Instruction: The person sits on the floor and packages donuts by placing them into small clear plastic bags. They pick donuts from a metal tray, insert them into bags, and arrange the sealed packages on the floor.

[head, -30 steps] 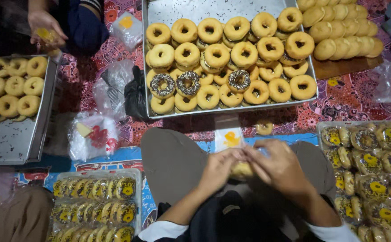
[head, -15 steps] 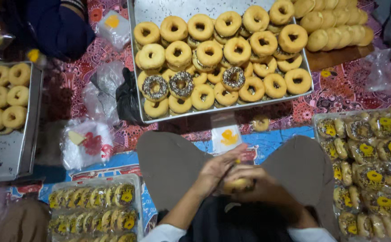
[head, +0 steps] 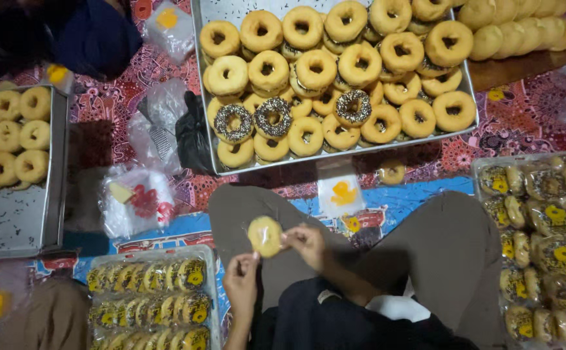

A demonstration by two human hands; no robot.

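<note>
I sit cross-legged on a patterned mat. A plain yellow donut [head: 265, 236] in a clear plastic wrapper hangs over my left knee. My right hand [head: 306, 244] pinches the wrapper's right edge. Just below it, the raised fingertips of my left hand [head: 241, 282] touch the wrapper's lower corner. Past my knees stands a large metal tray [head: 206, 84] piled with ring donuts, three of them topped with chocolate sprinkles [head: 272, 116].
A stack of small clear bags [head: 341, 194] and a loose donut [head: 392, 172] lie by the tray. Trays of wrapped donuts sit at bottom left [head: 213, 272] and at right [head: 479, 170]. Another donut tray [head: 55, 194] is on the left. A person in dark blue [head: 95, 35] sits top left.
Both hands have shifted left from the middle of my lap. The wrapped donut, hidden between them before, now shows held up. The view has drifted slightly.
</note>
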